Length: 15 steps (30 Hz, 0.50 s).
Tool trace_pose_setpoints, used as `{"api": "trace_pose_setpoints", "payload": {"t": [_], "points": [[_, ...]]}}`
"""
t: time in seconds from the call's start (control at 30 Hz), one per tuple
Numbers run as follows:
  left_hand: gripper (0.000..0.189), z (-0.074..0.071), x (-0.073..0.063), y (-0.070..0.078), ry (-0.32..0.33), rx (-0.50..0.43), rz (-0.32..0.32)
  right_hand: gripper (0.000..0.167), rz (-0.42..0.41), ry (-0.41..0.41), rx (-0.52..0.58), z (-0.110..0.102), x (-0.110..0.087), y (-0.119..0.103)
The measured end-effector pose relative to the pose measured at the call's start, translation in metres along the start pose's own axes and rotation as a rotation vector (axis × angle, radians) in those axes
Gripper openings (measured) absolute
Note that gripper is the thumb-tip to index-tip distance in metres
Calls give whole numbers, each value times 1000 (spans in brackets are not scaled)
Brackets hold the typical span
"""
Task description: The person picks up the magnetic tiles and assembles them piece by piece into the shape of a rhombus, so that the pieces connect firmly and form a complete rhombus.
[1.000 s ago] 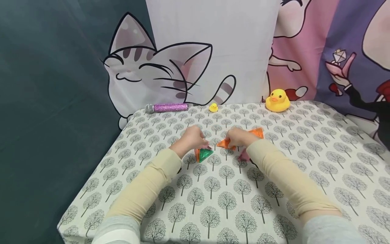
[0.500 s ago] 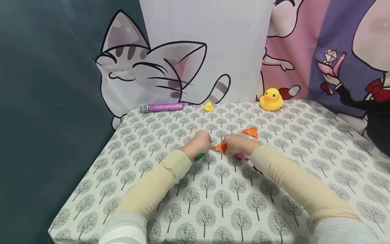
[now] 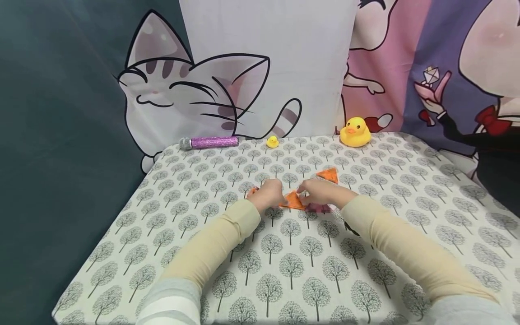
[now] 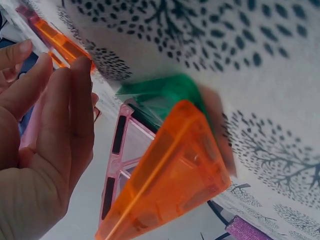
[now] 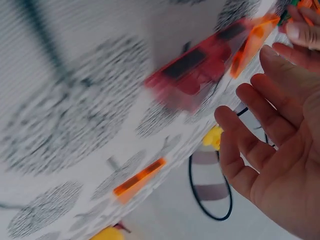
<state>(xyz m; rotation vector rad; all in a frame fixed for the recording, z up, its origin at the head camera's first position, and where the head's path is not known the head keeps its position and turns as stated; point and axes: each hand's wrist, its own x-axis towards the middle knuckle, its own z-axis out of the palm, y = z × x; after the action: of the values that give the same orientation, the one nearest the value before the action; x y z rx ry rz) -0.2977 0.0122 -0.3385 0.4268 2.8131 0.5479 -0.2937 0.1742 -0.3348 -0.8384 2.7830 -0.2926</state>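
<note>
An orange triangular magnetic tile (image 3: 294,201) lies on the table between the two hands in the head view, near a pink tile (image 3: 318,208). My left hand (image 4: 55,120) has its fingers extended, the tips right at the orange tile's left side. Beside that hand stands a tilted group of tiles: an orange triangle (image 4: 175,175), a green one (image 4: 165,92) and a pink-framed one (image 4: 117,155). In the head view the hand mostly hides this group. My right hand (image 5: 280,130) has loosely bent, spread fingers, with fingertips close to the orange tile's right side.
Another orange triangle (image 3: 329,175) lies behind the right hand. Along the back edge sit a purple glittery microphone (image 3: 213,142), a small yellow duck (image 3: 272,142) and a larger duck (image 3: 355,132). A tree-print cloth (image 3: 243,253) covers the table.
My left hand has left the green, pink and orange group and moved right to the middle orange tile. My right hand has eased off that tile. The head view has turned slightly right.
</note>
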Motion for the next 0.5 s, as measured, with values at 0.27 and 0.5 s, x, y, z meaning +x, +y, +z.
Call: {"api": "trace_pose_setpoints", "payload": {"t": [0.27,0.5], "points": [[23,5,6,-1,-16,-18,-7,38,93,46,43,-1,-14,18],[26,9,11,2,-40,39,37,23,227,-17,12,-2,-25,23]]}}
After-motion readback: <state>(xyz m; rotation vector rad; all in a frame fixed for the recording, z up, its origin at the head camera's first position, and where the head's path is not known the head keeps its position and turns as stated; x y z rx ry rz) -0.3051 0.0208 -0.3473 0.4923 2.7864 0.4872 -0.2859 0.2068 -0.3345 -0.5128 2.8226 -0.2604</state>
